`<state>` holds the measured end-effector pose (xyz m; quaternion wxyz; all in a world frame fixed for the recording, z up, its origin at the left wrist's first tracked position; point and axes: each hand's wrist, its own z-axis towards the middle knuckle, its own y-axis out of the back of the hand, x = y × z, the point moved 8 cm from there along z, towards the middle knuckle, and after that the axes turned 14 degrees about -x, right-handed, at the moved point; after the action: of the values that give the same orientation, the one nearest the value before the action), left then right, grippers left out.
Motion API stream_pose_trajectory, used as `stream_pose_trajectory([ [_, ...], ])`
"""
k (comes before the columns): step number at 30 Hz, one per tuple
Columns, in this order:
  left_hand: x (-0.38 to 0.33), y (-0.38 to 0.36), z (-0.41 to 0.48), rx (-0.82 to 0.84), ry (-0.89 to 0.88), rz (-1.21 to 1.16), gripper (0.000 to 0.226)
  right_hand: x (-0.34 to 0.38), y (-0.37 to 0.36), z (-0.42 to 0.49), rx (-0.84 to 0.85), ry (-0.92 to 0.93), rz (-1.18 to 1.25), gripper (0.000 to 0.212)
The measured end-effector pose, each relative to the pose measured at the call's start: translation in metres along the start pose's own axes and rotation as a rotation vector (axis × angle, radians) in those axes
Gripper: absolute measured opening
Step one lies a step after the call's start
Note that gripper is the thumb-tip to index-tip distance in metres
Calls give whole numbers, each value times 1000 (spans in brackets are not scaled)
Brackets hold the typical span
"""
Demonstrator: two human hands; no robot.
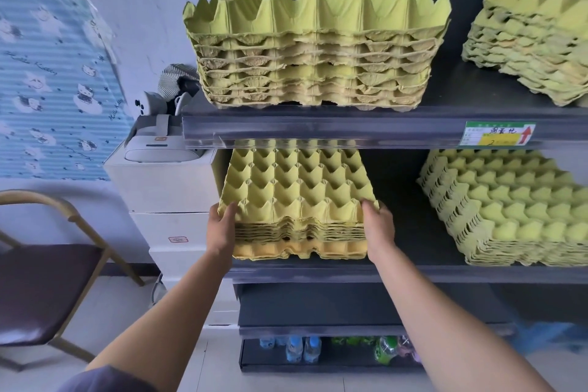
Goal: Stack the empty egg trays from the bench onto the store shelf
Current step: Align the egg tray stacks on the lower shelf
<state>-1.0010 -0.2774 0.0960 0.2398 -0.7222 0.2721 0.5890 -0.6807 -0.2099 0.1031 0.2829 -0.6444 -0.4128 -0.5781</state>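
Hands point(222, 227) point(378, 226) grip egg-tray stack point(296, 194) on dark shelf point(404, 232).

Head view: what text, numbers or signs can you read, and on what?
"2" and a red up arrow: green-and-yellow price tag on the dark metal shelf edge; its handwritten characters are too blurred.
"Hello Kitty", faint script: blue striped cartoon wall sheet.
Red stamp label on white box: unreadable.
Labels on plastic bottles: too small.

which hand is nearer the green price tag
Right. The right hand grips the tray stack at its right corner, below-left of the price tag; the left hand grips the left corner, farther off.
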Motion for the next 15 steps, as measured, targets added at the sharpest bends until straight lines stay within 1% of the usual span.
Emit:
stream_pose_trajectory([
  [2,3,0,-1,-32,9,-10,14,-2,0,-1,13,-18,13,11],
  [5,7,4,-2,-52,32,-40,11,0,1,-1,31,-45,17,19],
  [8,17,10,-5,-33,63,-7,25,-2,7,1,15,-11,9,13],
  [10,19,10,-6,-2,58,20,29,-8,8,-2,29,21,-8,11],
  [13,19,4,-9,46,88,25,20,-14,3,-5,75,7,10,10],
  [15,22,3,-9,65,123,34,12,-16,2,-3,110,-58,-28,9],
])
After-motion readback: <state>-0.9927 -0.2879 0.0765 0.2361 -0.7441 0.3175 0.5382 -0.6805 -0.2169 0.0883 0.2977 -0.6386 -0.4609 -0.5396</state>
